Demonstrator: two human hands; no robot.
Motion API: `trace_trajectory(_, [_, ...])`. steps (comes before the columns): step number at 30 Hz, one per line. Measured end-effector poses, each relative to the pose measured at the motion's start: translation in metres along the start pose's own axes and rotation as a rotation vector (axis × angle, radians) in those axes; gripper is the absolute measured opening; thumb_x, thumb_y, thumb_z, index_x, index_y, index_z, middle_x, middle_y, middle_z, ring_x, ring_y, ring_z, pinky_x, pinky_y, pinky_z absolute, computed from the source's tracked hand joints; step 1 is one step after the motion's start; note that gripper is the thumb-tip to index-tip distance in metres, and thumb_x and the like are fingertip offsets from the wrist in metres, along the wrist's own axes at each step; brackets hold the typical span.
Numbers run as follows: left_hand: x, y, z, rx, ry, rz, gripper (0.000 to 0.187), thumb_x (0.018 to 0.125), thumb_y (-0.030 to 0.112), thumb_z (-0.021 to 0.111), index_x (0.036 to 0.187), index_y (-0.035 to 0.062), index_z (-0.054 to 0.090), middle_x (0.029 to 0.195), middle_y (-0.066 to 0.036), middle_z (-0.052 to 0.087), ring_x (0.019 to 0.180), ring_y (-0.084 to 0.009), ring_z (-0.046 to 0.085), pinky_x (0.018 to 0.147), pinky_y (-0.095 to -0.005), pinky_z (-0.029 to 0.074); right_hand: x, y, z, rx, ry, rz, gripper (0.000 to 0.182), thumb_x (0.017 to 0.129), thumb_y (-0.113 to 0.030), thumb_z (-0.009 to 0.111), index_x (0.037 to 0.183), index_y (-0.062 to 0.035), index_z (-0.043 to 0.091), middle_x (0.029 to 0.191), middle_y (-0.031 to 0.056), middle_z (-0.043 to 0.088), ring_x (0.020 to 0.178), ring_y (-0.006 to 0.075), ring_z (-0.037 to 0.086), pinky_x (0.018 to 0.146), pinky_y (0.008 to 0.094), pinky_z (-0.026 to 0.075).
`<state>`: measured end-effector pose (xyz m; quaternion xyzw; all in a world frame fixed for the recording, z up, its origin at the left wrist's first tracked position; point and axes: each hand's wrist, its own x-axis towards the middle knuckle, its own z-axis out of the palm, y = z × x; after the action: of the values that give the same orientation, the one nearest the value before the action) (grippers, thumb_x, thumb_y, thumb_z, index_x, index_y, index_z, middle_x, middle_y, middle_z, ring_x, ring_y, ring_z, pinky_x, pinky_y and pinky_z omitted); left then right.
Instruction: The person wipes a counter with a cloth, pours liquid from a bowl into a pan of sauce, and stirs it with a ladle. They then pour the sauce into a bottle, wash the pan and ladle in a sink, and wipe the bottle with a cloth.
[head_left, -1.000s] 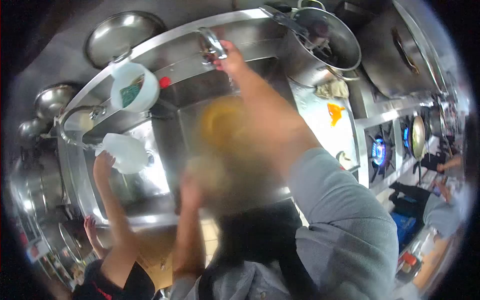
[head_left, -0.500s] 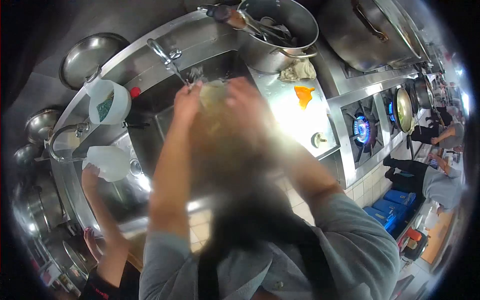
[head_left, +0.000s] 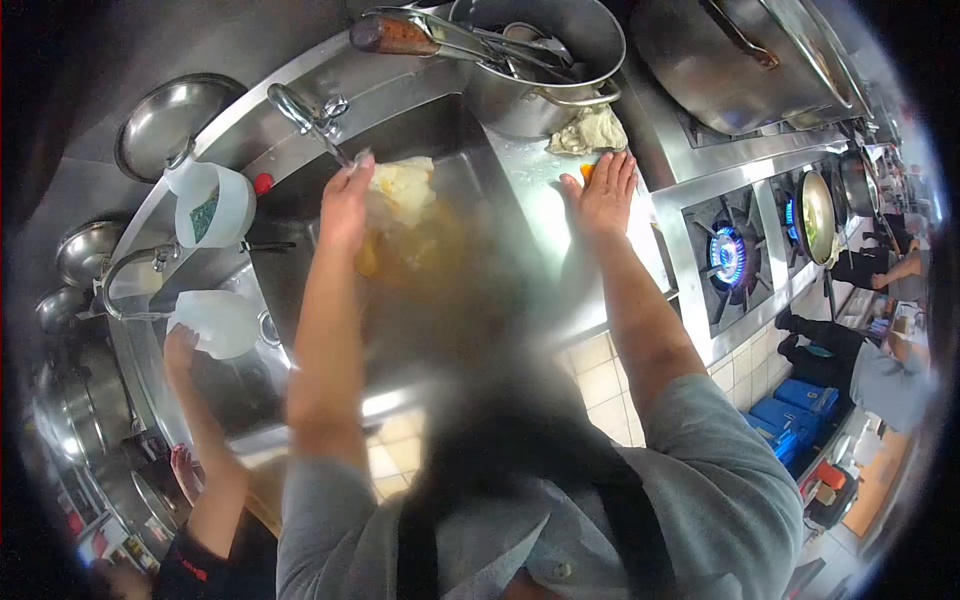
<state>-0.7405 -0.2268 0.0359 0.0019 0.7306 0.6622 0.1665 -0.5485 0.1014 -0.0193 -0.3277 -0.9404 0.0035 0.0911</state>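
Observation:
My left hand (head_left: 345, 200) reaches into the steel sink (head_left: 300, 270) and grips a pale yellow, soft-looking lump (head_left: 402, 186) just below the tap spout (head_left: 305, 115). My right hand (head_left: 603, 193) lies flat with fingers spread on the wet steel counter (head_left: 545, 230) to the right of the sink. It covers an orange scrap (head_left: 585, 170), of which only an edge shows. A blurred patch hides what lies between my forearms.
A large steel pot (head_left: 545, 70) full of utensils stands behind the counter, with a crumpled rag (head_left: 590, 130) beside it. Lit gas burners (head_left: 728, 255) and a wok (head_left: 815, 215) are to the right. At the left sink, a co-worker's hand (head_left: 180, 352) holds a white jug (head_left: 215, 322) under a second tap.
My right hand left the tap, joined the left on the yellow lump, then moved right and flattened on the counter over the orange scrap. My left hand stays at the tap.

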Motion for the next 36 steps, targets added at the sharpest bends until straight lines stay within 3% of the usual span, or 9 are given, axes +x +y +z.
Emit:
trace_trajectory(9, [-0.087,-0.063,-0.105,-0.126,0.135,-0.023,0.058,0.092,0.034,0.062,0.127,-0.0101,0.052,0.118,-0.024,0.058,0.111,-0.0272,0.056,0.096,-0.0344,0.042,-0.042,-0.133,-0.005,0.889,-0.008,-0.215,0.063,0.097,-0.043,0.047,0.14,0.0033,0.039,0.143,0.0279,0.039,0.134,0.0415,0.036,0.114,0.046,0.024])
trace_trajectory(11, [-0.112,-0.059,-0.117,-0.038,0.284,-0.111,0.031,0.095,0.024,0.06,0.111,-0.0023,0.055,0.106,-0.011,0.064,0.099,-0.0219,0.062,0.09,-0.037,0.047,-0.04,-0.185,-0.031,1.115,-0.407,-0.013,0.047,0.098,-0.033,0.048,0.131,0.0007,0.051,0.133,0.0211,0.054,0.122,0.0328,0.053,0.106,0.0442,0.038])
trace_trajectory(16, [-0.15,-0.065,-0.136,-0.196,0.417,-0.153,0.028,0.093,0.027,0.063,0.104,0.0016,0.059,0.096,-0.008,0.064,0.092,-0.0187,0.062,0.082,-0.0331,0.049,-0.018,-0.282,0.013,1.957,-0.952,0.305,0.027,0.09,-0.016,0.063,0.11,0.0011,0.064,0.106,0.0173,0.068,0.103,0.0214,0.064,0.089,0.0325,0.051])
trace_trajectory(21, [-0.159,-0.068,-0.158,-0.047,0.441,-0.134,0.024,0.093,0.027,0.064,0.096,0.0034,0.062,0.091,-0.004,0.063,0.087,-0.015,0.06,0.077,-0.029,0.047,0.015,-0.313,0.0,1.513,-0.849,0.07,0.013,0.086,-0.012,0.069,0.092,-0.0005,0.067,0.078,0.0106,0.068,0.073,0.0192,0.068,0.065,0.032,0.056])
trace_trajectory(23, [-0.167,-0.041,-0.149,0.604,0.275,0.044,0.022,0.093,0.027,0.062,0.092,0.0052,0.063,0.084,-0.002,0.062,0.083,-0.012,0.058,0.074,-0.0265,0.044,0.028,-0.321,-0.001,1.415,-0.573,-0.448,0.016,0.086,-0.016,0.07,0.087,-0.0009,0.065,0.073,0.0089,0.066,0.068,0.018,0.068,0.06,0.0301,0.054])
trace_trajectory(24, [-0.161,-0.054,-0.146,0.174,0.35,0.015,0.024,0.094,0.028,0.061,0.09,0.0043,0.065,0.08,0.0,0.062,0.077,-0.0099,0.056,0.069,-0.0258,0.042,0.024,-0.314,-0.024,1.599,-0.853,-0.072,0.024,0.086,-0.025,0.07,0.096,-0.0029,0.068,0.079,0.0107,0.069,0.066,0.0179,0.065,0.062,0.0315,0.052])
trace_trajectory(29, [-0.16,0.023,-0.115,0.245,0.185,-0.094,0.03,0.095,0.028,0.058,0.1,0.0007,0.068,0.089,-0.007,0.068,0.083,-0.015,0.061,0.075,-0.029,0.046,0.035,-0.316,-0.06,1.345,-0.734,-0.092,0.029,0.085,-0.029,0.071,0.101,-0.005,0.068,0.079,0.0062,0.066,0.064,0.0135,0.058,0.058,0.0258,0.049])
trace_trajectory(32, [-0.136,0.046,-0.094,0.385,0.104,-0.068,0.033,0.093,0.03,0.058,0.106,0.0011,0.068,0.097,-0.012,0.07,0.09,-0.0188,0.064,0.08,-0.0305,0.048,0.035,-0.309,-0.064,1.352,-0.828,-0.131,0.021,0.092,-0.024,0.063,0.1,-0.0049,0.066,0.076,0.0014,0.062,0.068,0.0112,0.058,0.058,0.0249,0.044])
trace_trajectory(36, [-0.071,0.038,-0.069,0.288,0.09,0.054,0.033,0.092,0.031,0.059,0.107,0.0027,0.068,0.1,-0.015,0.07,0.09,-0.0215,0.066,0.082,-0.032,0.049,0.028,-0.288,-0.065,1.534,-1.12,-0.347,0.03,0.093,-0.029,0.06,0.114,-0.0071,0.064,0.104,0.0035,0.067,0.109,0.016,0.056,0.091,0.0324,0.043])
